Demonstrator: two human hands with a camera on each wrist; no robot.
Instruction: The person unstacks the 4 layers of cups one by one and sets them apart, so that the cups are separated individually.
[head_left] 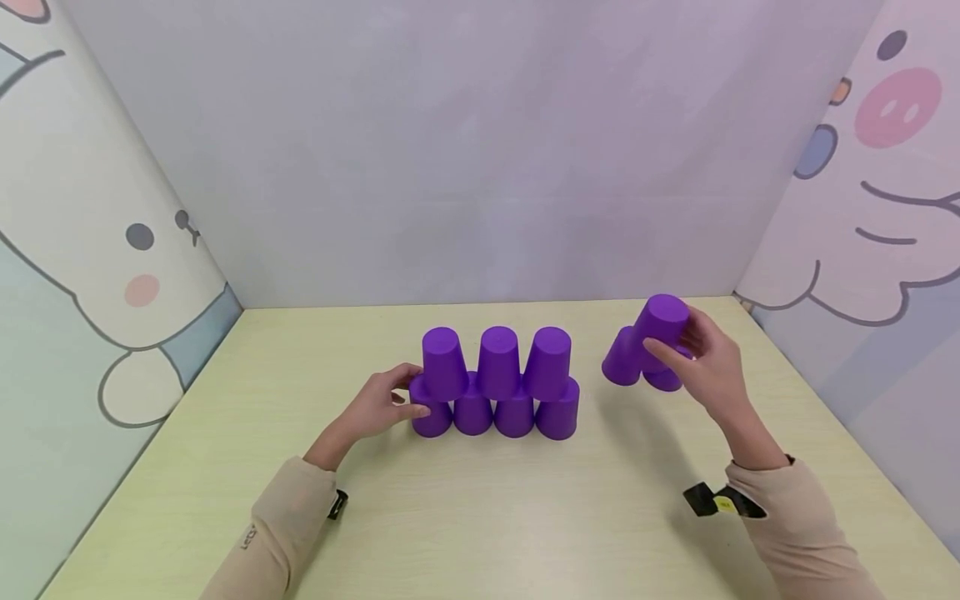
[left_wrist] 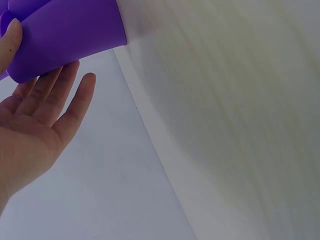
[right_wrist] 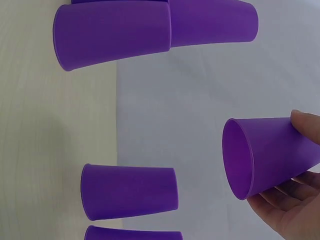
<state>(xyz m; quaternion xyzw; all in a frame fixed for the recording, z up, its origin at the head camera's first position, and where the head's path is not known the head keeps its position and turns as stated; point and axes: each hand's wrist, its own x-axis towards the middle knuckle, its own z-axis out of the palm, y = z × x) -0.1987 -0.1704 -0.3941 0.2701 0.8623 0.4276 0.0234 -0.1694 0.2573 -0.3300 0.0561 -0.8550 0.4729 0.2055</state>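
Note:
Purple cups stand upside down in two tiers at mid-table. Several form the lower row, and three upper cups rest across them. My left hand holds the leftmost lower cup, thumb in front and fingers behind; in the left wrist view the fingers lie along its side. On the right, my right hand grips a purple cup by its sides, mouth down and raised above the table. The right wrist view shows this held cup apart from the others.
Two more upside-down cups stand below the held cup: one at left, another partly hidden. The pale wooden table meets a grey back wall. Cartoon-printed panels flank both sides.

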